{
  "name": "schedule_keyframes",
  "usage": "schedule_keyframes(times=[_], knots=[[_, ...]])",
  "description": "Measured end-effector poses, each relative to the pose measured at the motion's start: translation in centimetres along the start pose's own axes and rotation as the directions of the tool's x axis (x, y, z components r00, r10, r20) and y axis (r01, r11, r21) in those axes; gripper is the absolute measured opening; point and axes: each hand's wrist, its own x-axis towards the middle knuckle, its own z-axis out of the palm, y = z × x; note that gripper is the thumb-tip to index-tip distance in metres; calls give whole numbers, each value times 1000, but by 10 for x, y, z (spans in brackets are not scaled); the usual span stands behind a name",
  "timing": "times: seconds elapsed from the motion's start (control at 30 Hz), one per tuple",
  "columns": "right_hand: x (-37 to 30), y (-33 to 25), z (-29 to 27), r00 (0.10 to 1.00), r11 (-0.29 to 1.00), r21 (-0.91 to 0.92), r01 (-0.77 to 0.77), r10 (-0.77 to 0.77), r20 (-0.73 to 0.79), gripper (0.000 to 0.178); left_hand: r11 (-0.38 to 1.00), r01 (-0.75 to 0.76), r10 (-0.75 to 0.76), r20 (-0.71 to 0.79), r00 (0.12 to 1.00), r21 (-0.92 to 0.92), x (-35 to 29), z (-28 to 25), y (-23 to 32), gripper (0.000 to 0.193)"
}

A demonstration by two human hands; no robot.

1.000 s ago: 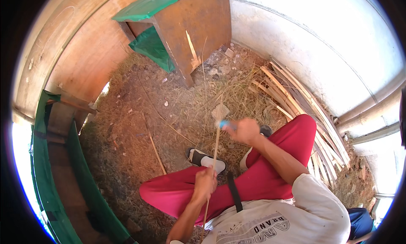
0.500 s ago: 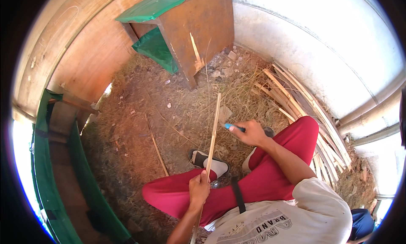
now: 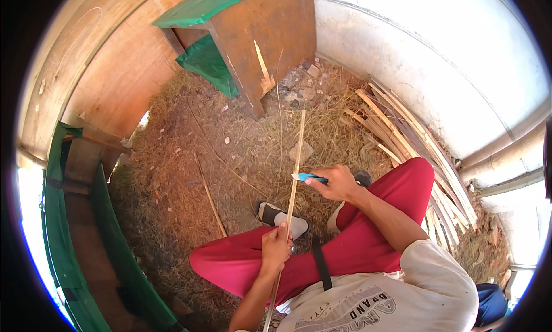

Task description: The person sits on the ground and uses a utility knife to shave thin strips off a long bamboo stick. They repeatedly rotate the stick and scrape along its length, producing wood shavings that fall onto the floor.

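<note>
**Over littered ground, a blue knife is lying across a pale strip**

From my distant seat I am watching the right hand gripping the knife, its fingers curling around the handle while the blade is pointing left, just past the edge of the strip. Half a second ago that blade was standing apart, to the right of the strip; now it is crossing it, well above the left hand. Whether it is biting into the surface, I cannot tell. A second ago the right hand was blurring with motion; now I am seeing it sharply.

The left hand is pinching the strip, thumb and fingers pressing around it, over the red trousers. It is sitting slightly higher and farther right than half a second ago. The strip is slanting up from the lower edge, through the left hand and past one foot, and its far end is reaching higher than it was.

Around them, little is changing: a pile of split strips is staying along the white wall at right, a thin stick is lying on the ground at left, and the brown cabinet is standing beyond.
</note>
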Motion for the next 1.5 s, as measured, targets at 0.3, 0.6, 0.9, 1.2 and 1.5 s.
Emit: schedule_keyframes(times=[0.3,0.6,0.9,1.2,1.5], knots=[[2,-7,-6,996,990,-143,19,-6,90,43,743,557,-262,603,753,-372,20,-21,11,34],[1,-7,-5,997,989,-139,58,-51,55,43,626,663,-181,751,635,-410,32,-25,0,33],[1,-8,-6,996,986,-141,92,-88,33,43,609,692,-183,779,599,-389,29,-28,4,36],[1,-6,-6,992,986,-114,120,-123,-22,41,427,825,-68,896,438,-371,38,-34,-16,45],[2,-9,-10,983,981,-92,174,-178,-43,39,572,706,-136,800,584,-418,31,-29,-11,40]])
